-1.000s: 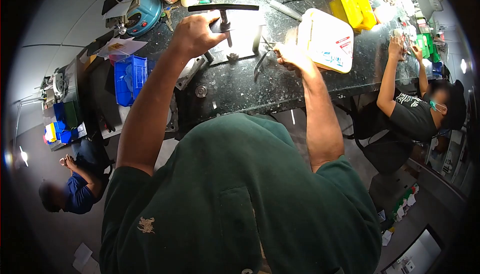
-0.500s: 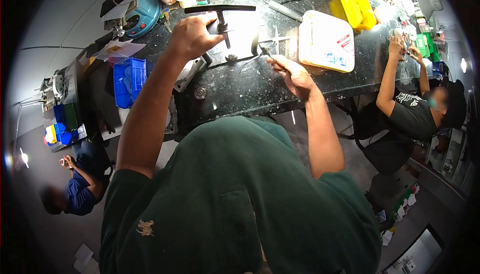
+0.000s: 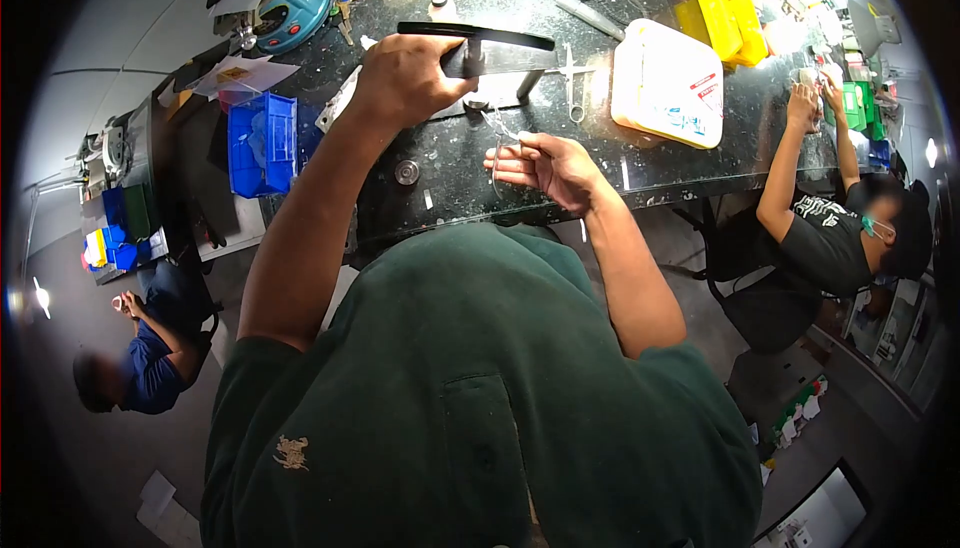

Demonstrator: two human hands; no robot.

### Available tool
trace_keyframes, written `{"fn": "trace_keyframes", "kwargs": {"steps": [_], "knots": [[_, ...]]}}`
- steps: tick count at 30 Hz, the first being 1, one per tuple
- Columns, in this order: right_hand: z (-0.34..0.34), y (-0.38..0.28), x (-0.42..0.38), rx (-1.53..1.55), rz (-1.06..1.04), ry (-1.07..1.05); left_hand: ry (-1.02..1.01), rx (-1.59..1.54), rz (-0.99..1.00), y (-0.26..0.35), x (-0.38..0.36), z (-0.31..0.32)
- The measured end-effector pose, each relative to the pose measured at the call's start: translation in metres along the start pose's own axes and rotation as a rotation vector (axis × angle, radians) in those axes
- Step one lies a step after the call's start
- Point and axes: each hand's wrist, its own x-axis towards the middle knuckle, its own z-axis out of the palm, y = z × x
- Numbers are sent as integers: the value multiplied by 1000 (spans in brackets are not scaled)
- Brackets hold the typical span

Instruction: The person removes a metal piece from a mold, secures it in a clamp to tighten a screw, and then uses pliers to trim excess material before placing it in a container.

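Dark, speckled counter [image 3: 455, 213] seen from above, with the wearer's hands at work near its front edge. At the far left stand a teal machine [image 3: 296, 13] and, beside it, a bunch of keys [image 3: 345, 18]; nearer lies a blue bin [image 3: 263, 153]. To the right, a white tub [image 3: 668, 88] rests near a yellow bin [image 3: 728, 28], and a grey handpiece [image 3: 590, 16] lies beyond the tub's left corner. A cross-shaped metal tool [image 3: 572, 71] lies between the tub and the metal device [image 3: 512, 58], whose black bar [image 3: 475, 35] passes above the left hand [image 3: 405, 78]. A small round disc [image 3: 407, 172] sits on the counter between the forearms. Two other people are seated, one at each side.

The device stands directly at the left fingers, partly hidden by them; the thin metal tool [image 3: 499, 130] extends from the right fingertips toward the device's near side, its exact shape blurred.

The left fingers are curled around the device beneath the bar, thumb on the near side. The right hand [image 3: 550, 170] pinches the thin metal tool between thumb and forefinger, its remaining fingers loosely extended.
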Motion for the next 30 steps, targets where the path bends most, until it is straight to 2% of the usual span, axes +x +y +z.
{"fn": "trace_keyframes", "kwargs": {"steps": [2,3,7,10,11,14,24,28,30], "knots": [[3,-5,9,-78,108,39,-17,-8,9,0,1,-3],[8,-8,11,-132,121,76,181,-27,130,-8,1,9],[6,-19,21,-274,117,122,221,-10,233,-22,9,17],[5,-29,27,-344,159,138,176,-15,251,-19,10,11],[6,-31,28,-379,158,156,32,-17,161,-11,8,-2],[5,-36,32,-412,157,124,-60,22,149,-7,7,-9],[10,-44,29,-454,226,69,-14,-16,187,-10,8,-7],[11,-50,29,-478,249,39,-90,12,200,-7,8,-13],[20,-52,27,-601,234,85,-98,6,201,-8,9,-14]]}}
